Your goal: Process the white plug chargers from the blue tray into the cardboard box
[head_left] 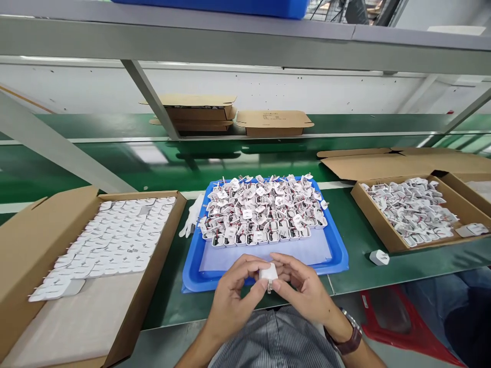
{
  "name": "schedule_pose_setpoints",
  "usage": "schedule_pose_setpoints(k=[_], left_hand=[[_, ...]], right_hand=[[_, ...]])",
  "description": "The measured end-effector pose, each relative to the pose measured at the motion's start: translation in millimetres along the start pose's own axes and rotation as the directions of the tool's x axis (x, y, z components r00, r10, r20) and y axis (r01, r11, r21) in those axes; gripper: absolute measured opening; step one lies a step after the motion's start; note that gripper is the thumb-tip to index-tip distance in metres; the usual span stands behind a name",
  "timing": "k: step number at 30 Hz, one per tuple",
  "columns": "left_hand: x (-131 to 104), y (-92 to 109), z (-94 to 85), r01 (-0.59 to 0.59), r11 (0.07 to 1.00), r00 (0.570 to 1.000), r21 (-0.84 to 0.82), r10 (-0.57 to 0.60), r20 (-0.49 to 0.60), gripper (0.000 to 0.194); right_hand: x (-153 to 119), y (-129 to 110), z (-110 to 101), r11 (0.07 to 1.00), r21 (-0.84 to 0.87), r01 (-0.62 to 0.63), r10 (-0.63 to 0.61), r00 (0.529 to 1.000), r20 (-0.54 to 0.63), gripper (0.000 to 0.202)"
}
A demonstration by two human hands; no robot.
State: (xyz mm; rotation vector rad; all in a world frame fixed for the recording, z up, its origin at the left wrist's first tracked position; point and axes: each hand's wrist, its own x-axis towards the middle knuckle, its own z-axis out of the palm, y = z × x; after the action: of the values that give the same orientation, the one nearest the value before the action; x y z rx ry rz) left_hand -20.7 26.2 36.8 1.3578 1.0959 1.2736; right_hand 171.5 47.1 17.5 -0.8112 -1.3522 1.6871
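Note:
Both my hands hold one small white adapter [269, 273] over the near edge of the blue tray [341, 250]. Fingers of my left hand [240, 289] pinch its left side, and my right hand [301, 289] grips its right side. Metal prongs point down toward me from it. Inside the tray, rows of open white housings [261, 209] with red and dark wires and loose white caps stand on a pale sheet [264, 255].
At left, an open cardboard box [161, 255] holds rows of white pieces. Another box [364, 209] of white parts is at right, with a single adapter [379, 257] before it. A white glove [192, 217] lies left of the tray. A red stool [414, 327] stands lower right, beside a person's leg.

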Motion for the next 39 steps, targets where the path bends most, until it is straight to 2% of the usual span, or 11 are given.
schedule_pose_setpoints(k=[5, 8, 13, 16, 18, 23, 30, 32, 34, 37, 39], left_hand=[[2, -3, 0.7, 0.057, 0.998, 0.998, -0.038, -0.058, -0.017, 0.022], [3, -4, -1.8, 0.093, 0.994, 0.996, -0.064, -0.092, 0.017, 0.022], [-1, -1, -7.1, 0.085, 0.996, 0.985, 0.024, -0.087, 0.150, 0.044], [-4, -1, -4.2, 0.013, 0.978, 0.992, 0.209, -0.039, 0.117, 0.057], [-4, -3, -0.7, -0.041, 0.952, 0.998, 0.305, 0.024, 0.060, 0.055], [-4, -3, 0.9, -0.161, 0.903, 0.986, 0.399, 0.168, 0.018, 0.039], [-13, 15, -13.6, -0.206, 0.798, 0.965, 0.566, 0.260, -0.015, 0.043], [-13, 24, -29.9, -0.160, 0.787, 0.968, 0.595, 0.244, -0.063, 0.037], [-10, 37, -59.7, -0.098, 0.751, 0.964, 0.653, 0.234, -0.125, 0.032], [3, 59, -128.5, 0.068, 0.636, 0.930, 0.769, 0.238, -0.279, 0.027], [17, 70, -181.3, 0.275, 0.522, 0.883, 0.807, 0.195, -0.428, 0.033]], right_hand=[[1, 0, -5, 0.998, 0.053, -0.026, 0.024, 0.999, 0.041, 0.047], [2, -1, -8, 0.997, 0.068, -0.037, 0.034, 0.998, 0.046, 0.046], [4, 0, -10, 0.995, 0.071, -0.068, 0.069, 0.998, 0.000, 0.043], [4, 1, -7, 0.994, 0.078, -0.080, 0.081, 0.997, -0.016, 0.043], [4, 1, -5, 0.994, 0.068, -0.086, 0.088, 0.996, -0.019, 0.043], [4, -2, -1, 0.999, 0.005, -0.041, 0.041, 0.999, -0.032, 0.038], [8, -1, 5, 0.995, -0.065, -0.076, 0.076, 0.997, -0.012, 0.038], [10, 0, 4, 0.990, -0.101, -0.101, 0.100, 0.995, -0.015, 0.040], [12, 2, 0, 0.983, -0.136, -0.126, 0.122, 0.992, -0.037, 0.042], [16, 7, -12, 0.974, -0.175, -0.145, 0.128, 0.986, -0.104, 0.046], [20, 11, -23, 0.967, -0.192, -0.167, 0.143, 0.980, -0.136, 0.050]])
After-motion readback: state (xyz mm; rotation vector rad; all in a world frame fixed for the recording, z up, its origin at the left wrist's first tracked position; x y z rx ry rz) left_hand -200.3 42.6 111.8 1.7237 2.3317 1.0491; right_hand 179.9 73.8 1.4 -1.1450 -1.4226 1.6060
